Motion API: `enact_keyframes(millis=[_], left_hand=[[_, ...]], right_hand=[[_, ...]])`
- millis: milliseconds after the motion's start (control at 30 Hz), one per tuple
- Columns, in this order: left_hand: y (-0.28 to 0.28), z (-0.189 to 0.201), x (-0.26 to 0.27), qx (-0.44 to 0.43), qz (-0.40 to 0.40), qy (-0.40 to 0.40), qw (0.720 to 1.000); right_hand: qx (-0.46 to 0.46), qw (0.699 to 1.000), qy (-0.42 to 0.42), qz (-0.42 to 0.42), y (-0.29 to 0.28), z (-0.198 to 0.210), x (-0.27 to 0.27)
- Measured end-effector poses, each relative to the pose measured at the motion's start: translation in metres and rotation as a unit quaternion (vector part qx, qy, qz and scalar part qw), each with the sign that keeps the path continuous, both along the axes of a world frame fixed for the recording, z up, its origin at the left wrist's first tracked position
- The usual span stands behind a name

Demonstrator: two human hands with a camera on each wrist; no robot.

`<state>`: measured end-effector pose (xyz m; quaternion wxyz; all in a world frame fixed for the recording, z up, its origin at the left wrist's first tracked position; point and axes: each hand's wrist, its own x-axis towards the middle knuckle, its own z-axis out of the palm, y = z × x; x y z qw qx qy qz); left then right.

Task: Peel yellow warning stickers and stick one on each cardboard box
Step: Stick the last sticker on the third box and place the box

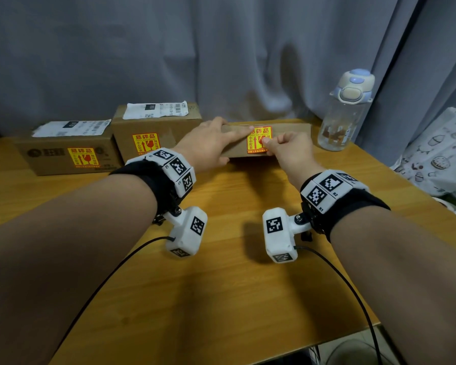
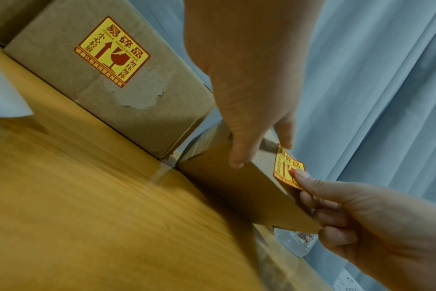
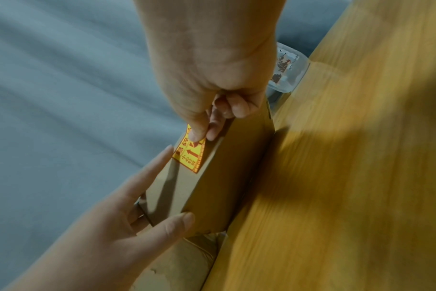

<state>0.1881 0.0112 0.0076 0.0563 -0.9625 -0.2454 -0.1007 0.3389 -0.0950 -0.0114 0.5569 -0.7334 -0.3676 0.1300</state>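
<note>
Three cardboard boxes stand at the back of the wooden table (image 1: 221, 285). The left box (image 1: 50, 156) and the middle box (image 1: 163, 127) each carry a yellow warning sticker (image 1: 83, 157) (image 1: 146, 144) on the front. The thin right box (image 1: 290, 139) stands on its edge with a third sticker (image 1: 256, 140) on its front. My left hand (image 1: 216, 143) clamps this box, fingers along the top edge and thumb on the front face (image 3: 184, 218). My right hand (image 1: 282, 151) has its fingers curled, and its thumb (image 2: 301, 175) presses on the sticker (image 2: 285, 163).
A clear water bottle (image 1: 345, 114) with a pale lid stands just right of the thin box. A grey curtain (image 1: 221, 48) hangs close behind the boxes. A patterned white bag (image 1: 437, 154) lies past the table's right edge. Cables trail from both wrist cameras.
</note>
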Motion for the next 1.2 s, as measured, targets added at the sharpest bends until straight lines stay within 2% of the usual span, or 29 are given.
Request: enact_keyframes(millis=[267, 433, 700, 767, 867, 967, 1067, 1200], left_hand=[[-0.001, -0.001, 0.000, 0.016, 0.001, -0.009, 1.000], [-0.001, 0.001, -0.001, 0.015, 0.002, -0.011, 1.000], [0.004, 0.003, -0.001, -0.003, -0.008, -0.019, 1.000], [0.006, 0.004, 0.000, -0.005, -0.008, -0.018, 1.000], [0.007, 0.005, 0.002, -0.004, -0.006, -0.019, 1.000], [0.007, 0.005, 0.002, -0.007, -0.001, -0.037, 0.999], [0.009, 0.005, 0.001, -0.021, 0.004, -0.056, 0.998], [0.012, 0.005, 0.001, -0.007, 0.004, -0.043, 0.999]], right_hand=[[-0.002, 0.998, -0.039, -0.039, 0.002, -0.002, 0.003], [-0.119, 0.980, -0.130, -0.096, 0.007, 0.008, 0.000], [-0.194, 0.958, -0.165, -0.129, 0.001, 0.012, 0.023], [-0.184, 0.949, -0.207, -0.148, -0.005, 0.014, 0.026], [-0.132, 0.916, -0.318, -0.204, -0.002, 0.015, 0.021], [-0.121, 0.911, -0.363, -0.155, 0.011, 0.013, 0.008], [-0.180, 0.919, -0.346, -0.064, 0.017, 0.011, 0.003], [-0.228, 0.897, -0.378, -0.004, 0.011, 0.013, 0.012]])
